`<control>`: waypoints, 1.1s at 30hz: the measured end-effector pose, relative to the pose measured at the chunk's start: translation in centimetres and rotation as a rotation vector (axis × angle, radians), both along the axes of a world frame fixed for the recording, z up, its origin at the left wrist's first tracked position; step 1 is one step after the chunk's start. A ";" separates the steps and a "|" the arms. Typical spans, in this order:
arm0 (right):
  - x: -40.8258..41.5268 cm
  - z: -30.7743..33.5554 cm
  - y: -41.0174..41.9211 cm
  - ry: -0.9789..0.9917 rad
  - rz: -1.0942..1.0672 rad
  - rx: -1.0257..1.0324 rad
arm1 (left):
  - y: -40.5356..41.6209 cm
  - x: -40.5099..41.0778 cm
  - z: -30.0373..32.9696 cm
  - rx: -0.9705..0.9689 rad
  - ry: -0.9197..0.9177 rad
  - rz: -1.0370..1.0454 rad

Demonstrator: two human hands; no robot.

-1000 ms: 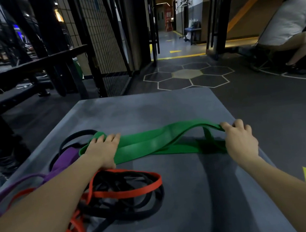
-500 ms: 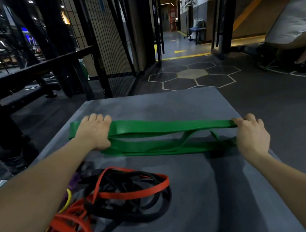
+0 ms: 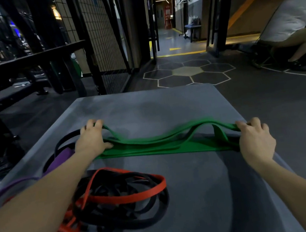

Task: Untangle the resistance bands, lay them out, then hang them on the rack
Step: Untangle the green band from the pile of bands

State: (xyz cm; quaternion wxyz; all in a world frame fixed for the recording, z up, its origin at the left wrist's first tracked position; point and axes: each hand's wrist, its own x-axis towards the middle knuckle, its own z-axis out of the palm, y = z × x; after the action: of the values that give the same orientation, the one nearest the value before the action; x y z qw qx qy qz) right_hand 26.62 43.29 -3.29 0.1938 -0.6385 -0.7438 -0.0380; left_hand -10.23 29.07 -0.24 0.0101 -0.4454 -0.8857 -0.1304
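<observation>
Green band [image 3: 164, 143] — left hand [image 3: 90, 140], right hand [image 3: 254, 139] gripping opposite ends.

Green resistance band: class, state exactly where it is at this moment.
In the head view the green band stretches across the grey platform, held by left hand and right hand, beyond the red-and-black tangle.

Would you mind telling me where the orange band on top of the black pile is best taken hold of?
Probably at the free right end of the orange band's loop, coming from the right and above. That end arches clear on top of the black bands, while its left part runs into the tangle under the left forearm.
</observation>
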 end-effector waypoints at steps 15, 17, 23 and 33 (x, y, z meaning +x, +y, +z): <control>1.3 0.6 1.3 0.410 -0.114 0.010 | -1.9 -1.2 -1.6 0.243 -0.056 0.077; 1.7 0.9 2.1 0.464 -0.170 0.016 | -1.9 -1.0 -1.7 0.239 0.001 0.045; 2.4 -2.2 1.6 0.185 -0.046 0.032 | -2.1 -0.5 -2.3 0.136 -0.018 0.175; 0.7 1.4 -0.3 -0.125 0.193 0.076 | -2.4 -0.7 -1.5 0.166 -0.046 0.071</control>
State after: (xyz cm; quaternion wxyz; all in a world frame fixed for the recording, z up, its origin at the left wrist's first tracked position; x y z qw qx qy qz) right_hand 27.36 43.04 -1.85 0.1741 -0.5524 -0.8105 -0.0871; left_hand -10.97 26.63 -1.77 0.0313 -0.4083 -0.8871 -0.2129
